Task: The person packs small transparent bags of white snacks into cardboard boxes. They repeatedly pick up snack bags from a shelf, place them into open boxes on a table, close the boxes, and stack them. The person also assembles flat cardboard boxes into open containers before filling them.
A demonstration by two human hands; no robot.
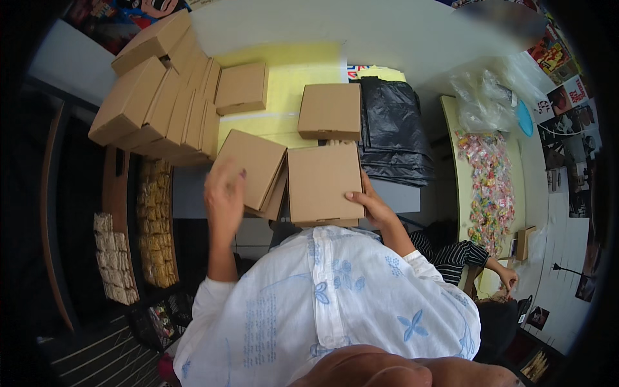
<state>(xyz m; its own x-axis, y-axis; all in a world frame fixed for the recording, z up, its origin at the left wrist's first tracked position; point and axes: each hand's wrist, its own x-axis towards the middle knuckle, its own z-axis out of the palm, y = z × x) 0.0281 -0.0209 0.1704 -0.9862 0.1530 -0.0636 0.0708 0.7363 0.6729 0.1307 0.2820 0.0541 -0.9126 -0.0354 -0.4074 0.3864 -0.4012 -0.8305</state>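
Note:
My right hand (375,203) grips the right edge of a closed brown cardboard box (325,179), its thumb on the lid. My left hand (225,193), slightly blurred, is at the left edge of another cardboard box (256,162), which lies tilted on more cardboard; whether the fingers grip it cannot be told. Just beyond the box at my right hand lies another closed box (330,109). One more box (242,87) rests farther back, on the yellow sheet.
Many cardboard boxes (125,104) are stacked at the left. Folded black plastic bags (394,130) lie at the right. Wrapped sweets (488,188) cover part of a side table, where a co-worker's hand (508,279) is visible. Packets (157,227) fill a shelf at left.

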